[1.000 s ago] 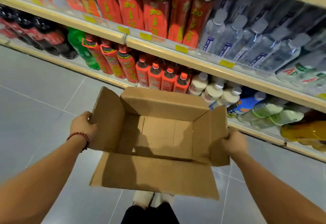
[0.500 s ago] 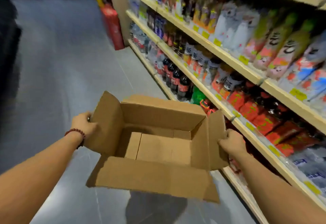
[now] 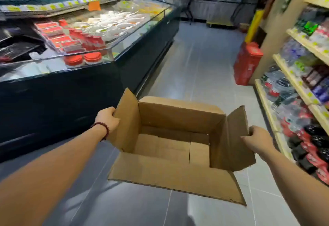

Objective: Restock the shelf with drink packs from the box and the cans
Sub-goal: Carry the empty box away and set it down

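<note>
An empty brown cardboard box [image 3: 170, 147], flaps open, is held above the grey tiled floor [image 3: 201, 69]. The left hand [image 3: 107, 118] and right hand [image 3: 258, 141] each grip a side flap, fingers curled around its edge; the shelf [image 3: 295, 81] stands at right.

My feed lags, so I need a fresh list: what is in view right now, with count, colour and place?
box: one, brown cardboard, flaps open, nothing inside, held over the aisle
shelves: one unit, pale wood, right side, full of blurred bottles
chiller: one, dark with glass rim, left side, holding red-lidded tubs and white bowls
red object: one, on the floor by the shelf end; cannot tell what it is
floor: grey tiles, aisle ahead
bracelet: one, dark red beads, left wrist
left hand: grips the box's left flap
right hand: grips the box's right flap
</note>
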Motion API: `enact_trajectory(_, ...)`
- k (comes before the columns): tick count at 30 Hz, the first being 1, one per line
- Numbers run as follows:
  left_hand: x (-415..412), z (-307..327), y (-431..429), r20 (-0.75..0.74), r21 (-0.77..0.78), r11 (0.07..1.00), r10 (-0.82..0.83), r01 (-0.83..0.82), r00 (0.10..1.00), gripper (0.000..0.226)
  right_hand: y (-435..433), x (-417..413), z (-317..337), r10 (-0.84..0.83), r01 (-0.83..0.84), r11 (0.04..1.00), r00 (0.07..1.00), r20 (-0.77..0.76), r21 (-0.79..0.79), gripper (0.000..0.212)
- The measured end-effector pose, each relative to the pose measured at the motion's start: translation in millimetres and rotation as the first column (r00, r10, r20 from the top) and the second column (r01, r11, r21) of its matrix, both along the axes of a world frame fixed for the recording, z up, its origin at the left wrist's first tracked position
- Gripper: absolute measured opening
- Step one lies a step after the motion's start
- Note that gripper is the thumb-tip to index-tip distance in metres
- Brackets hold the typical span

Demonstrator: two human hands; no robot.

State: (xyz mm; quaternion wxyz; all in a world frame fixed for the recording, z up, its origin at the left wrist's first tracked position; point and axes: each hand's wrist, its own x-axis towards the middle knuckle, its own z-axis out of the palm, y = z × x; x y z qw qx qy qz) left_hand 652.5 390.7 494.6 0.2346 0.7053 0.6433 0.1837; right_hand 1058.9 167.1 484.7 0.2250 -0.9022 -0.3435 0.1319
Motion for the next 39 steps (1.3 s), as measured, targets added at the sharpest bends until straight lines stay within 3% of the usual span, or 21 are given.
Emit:
enact_trajectory(5,-110,-4,32,0.046,-0.019,0.968,0.250,-0.249,0.967,0.006,140,-80,-6,0.247,-0.247,0.969,0.969,0.002,-0.004,0.003)
enact_trajectory(11,-212,-16,59,0.034,-0.033,0.889,0.457,-0.456,0.889,0.009,269,-172,-17,0.452,-0.452,0.890,0.892,-0.013,-0.056,0.015)
enact_trajectory(16,-277,-43,82,0.007,-0.065,0.779,0.625,-0.623,0.780,0.010,365,-243,-40,0.585,-0.587,0.800,0.809,-0.058,-0.124,0.020)
enact_trajectory(20,-321,-68,94,0.022,-0.102,0.672,0.739,-0.733,0.674,0.019,423,-304,-63,0.664,-0.686,0.717,0.726,-0.179,-0.123,0.010)
enact_trajectory(25,-382,-99,121,0.020,-0.154,0.586,0.807,-0.795,0.591,0.023,478,-381,-102,0.710,-0.736,0.656,0.677,-0.197,-0.164,0.005)
enact_trajectory(29,-435,-134,147,-0.026,-0.191,0.550,0.825,-0.813,0.564,0.012,517,-444,-140,0.697,-0.724,0.660,0.689,-0.197,-0.200,0.007)
enact_trajectory(39,-520,-260,202,-0.068,-0.363,0.436,0.869,-0.824,0.490,0.041,592,-551,-256,0.648,-0.668,0.650,0.736,-0.197,-0.362,0.021)
